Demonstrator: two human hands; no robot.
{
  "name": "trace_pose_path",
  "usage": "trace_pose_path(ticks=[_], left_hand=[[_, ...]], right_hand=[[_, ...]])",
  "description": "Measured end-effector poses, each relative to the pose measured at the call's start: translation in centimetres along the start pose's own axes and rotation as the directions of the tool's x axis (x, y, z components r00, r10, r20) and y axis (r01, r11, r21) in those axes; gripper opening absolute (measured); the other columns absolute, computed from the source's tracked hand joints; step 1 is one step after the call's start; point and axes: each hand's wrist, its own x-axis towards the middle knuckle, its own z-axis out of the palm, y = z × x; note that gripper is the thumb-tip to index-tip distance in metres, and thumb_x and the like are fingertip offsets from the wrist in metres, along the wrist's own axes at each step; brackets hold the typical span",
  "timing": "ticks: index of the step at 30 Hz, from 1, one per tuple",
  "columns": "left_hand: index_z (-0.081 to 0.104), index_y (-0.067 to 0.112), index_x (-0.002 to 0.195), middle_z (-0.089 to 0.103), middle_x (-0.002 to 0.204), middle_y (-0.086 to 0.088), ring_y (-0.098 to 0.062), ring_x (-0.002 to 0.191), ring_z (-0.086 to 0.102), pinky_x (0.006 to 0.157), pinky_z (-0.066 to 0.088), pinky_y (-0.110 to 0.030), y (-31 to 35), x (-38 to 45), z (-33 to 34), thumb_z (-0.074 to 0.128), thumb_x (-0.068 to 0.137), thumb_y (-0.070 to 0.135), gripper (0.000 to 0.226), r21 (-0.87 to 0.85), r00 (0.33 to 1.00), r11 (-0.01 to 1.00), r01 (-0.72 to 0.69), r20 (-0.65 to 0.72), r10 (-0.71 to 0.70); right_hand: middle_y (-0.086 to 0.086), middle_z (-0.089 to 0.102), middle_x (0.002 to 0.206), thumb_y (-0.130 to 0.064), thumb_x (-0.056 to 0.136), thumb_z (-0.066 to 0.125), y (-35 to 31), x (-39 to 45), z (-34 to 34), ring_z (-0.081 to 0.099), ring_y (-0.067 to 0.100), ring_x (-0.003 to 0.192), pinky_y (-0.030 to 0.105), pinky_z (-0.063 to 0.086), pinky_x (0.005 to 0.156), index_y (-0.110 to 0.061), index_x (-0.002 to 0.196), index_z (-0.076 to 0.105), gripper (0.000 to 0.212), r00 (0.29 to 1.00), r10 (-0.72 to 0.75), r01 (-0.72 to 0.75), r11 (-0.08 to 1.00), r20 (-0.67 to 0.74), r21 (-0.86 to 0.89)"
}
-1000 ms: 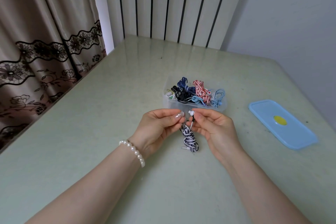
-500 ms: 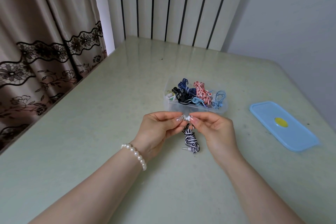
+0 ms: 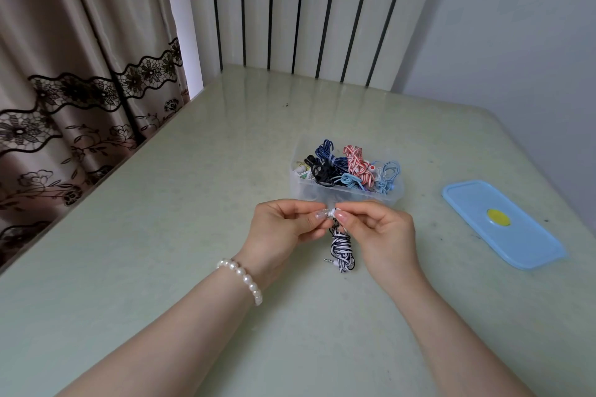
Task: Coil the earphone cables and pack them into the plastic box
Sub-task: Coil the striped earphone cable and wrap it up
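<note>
Both hands are meeting just in front of the plastic box, pinching the white earbud end of one coiled cable between them. Starting at the left, a beige curtain [image 3: 80, 80] with dark lace trim is hanging beside the pale green table [image 3: 161, 235]. Next, the left hand [image 3: 283, 226], wearing a pearl bracelet [image 3: 242, 277] at the wrist, is curling its thumb and forefinger around the small white earbuds [image 3: 329, 213]. Its other fingers are folding loosely beneath. Between the two hands, the black-and-white earphone cable [image 3: 342, 248] is hanging down as a wound bundle, with its jack plug [image 3: 330, 261] sticking out to the left near the bottom. Whether the bundle is touching the table, I cannot tell. The right hand [image 3: 380, 232] is gripping the same earbud end from the other side with thumb and fingertip. Just behind the hands, the clear plastic box [image 3: 322, 193] is sitting open, holding dark blue, black, red-and-white and light blue coiled cables [image 3: 351, 167]. Farther right, well apart from the box, a blue lid [image 3: 522, 235] with a yellow spot is lying flat on the table.
</note>
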Motion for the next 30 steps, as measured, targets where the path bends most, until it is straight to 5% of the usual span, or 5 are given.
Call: trace_pose_path(ticks=[21,30], left_hand=[[0.067,-0.001,0.076,0.071,0.066,-0.012,-0.017,0.062,0.07,0.061,0.057,-0.02,0.07,-0.18,0.11,0.058,0.079,-0.012,0.015,0.052,0.999,0.999,-0.017,0.051,0.014],[0.065,-0.007,0.077,0.07,0.062,-0.013,-0.019,0.059,0.069,0.056,0.055,-0.018,-0.02,-0.14,0.32,0.063,0.074,-0.014,0.008,0.037,1.0,0.999,0.004,-0.017,-0.004]], right_hand=[[-0.011,0.068,0.056,0.009,0.077,0.064,0.01,0.13,0.34,0.066,0.007,0.057,0.013,0.05,0.061,-0.017,0.071,0.067,0.026,0.995,0.103,-0.103,0.995,-0.009,0.009],[0.01,0.07,0.065,0.008,0.077,0.064,0.41,0.12,0.64,0.068,0.028,0.062,0.034,0.056,0.069,-0.017,0.07,0.067,0.026,0.993,0.109,-0.112,0.992,-0.047,-0.051]])
